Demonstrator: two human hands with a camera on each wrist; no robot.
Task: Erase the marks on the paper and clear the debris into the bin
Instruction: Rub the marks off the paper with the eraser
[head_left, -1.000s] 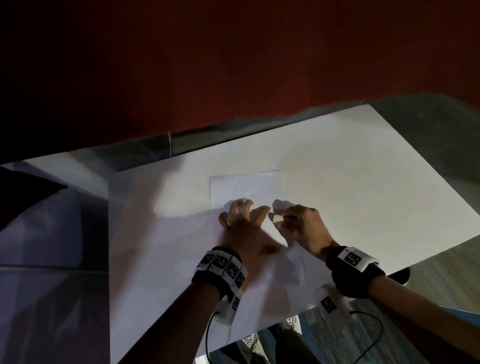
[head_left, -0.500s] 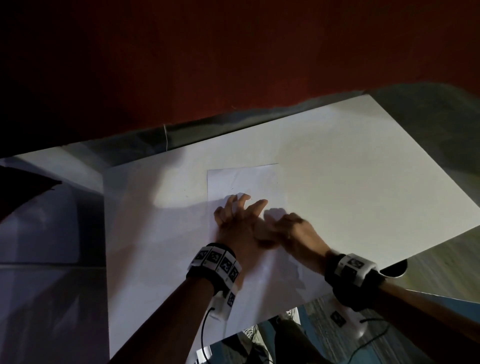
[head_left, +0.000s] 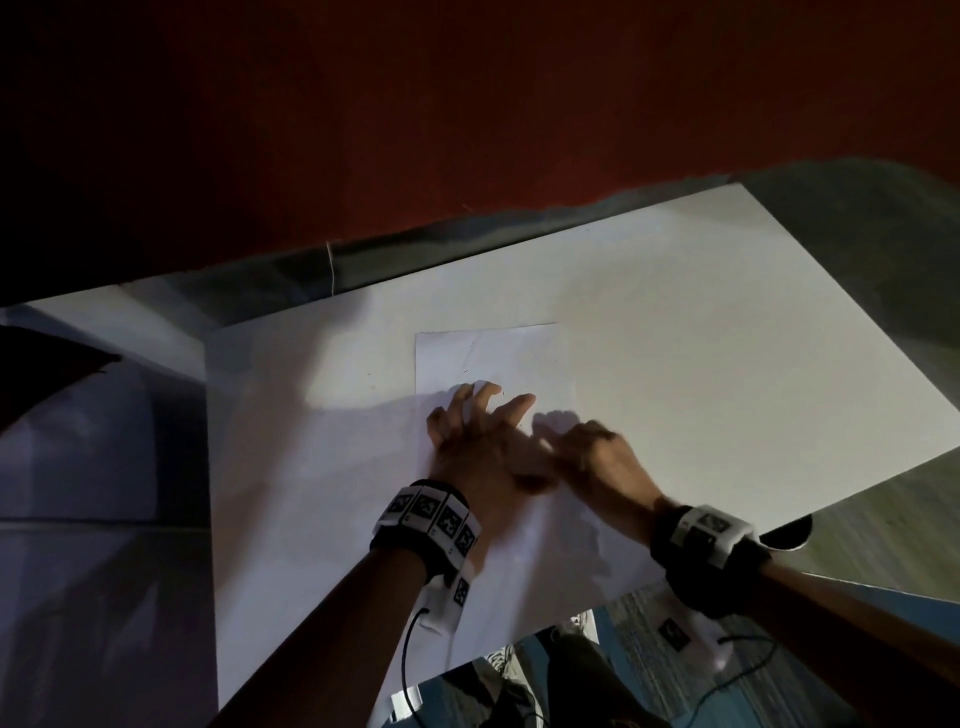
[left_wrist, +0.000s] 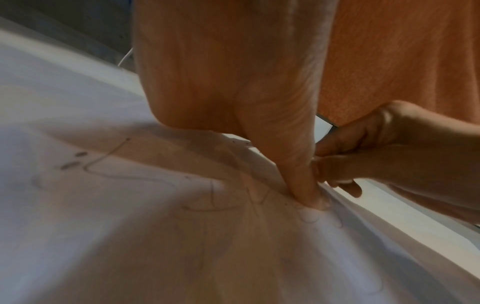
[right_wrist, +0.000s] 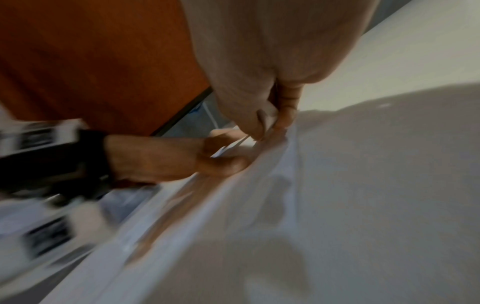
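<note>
A white sheet of paper (head_left: 488, 358) lies on the white table (head_left: 727, 338). Faint pencil marks (left_wrist: 103, 164) run across the paper (left_wrist: 130, 226). My left hand (head_left: 478, 415) lies flat on the sheet with its fingers spread. Its thumb (left_wrist: 309, 193) presses down, and the paper wrinkles around it. My right hand (head_left: 550, 428) sits just right of the left, blurred, with its fingertips on the paper. It pinches a small white eraser (right_wrist: 269, 116) between thumb and finger. The right hand (left_wrist: 376, 154) also appears beside my left thumb.
A dark red wall (head_left: 467, 130) stands behind the table's far edge. A dark round object (head_left: 789, 535) shows below the table's near right edge. Blue patterned floor (head_left: 649, 623) and cables lie under my arms. A low white surface (head_left: 104, 467) lies to the left.
My right hand with the eraser has slid left across the paper until it sits against my left hand. The left hand has stayed flat on the sheet.
</note>
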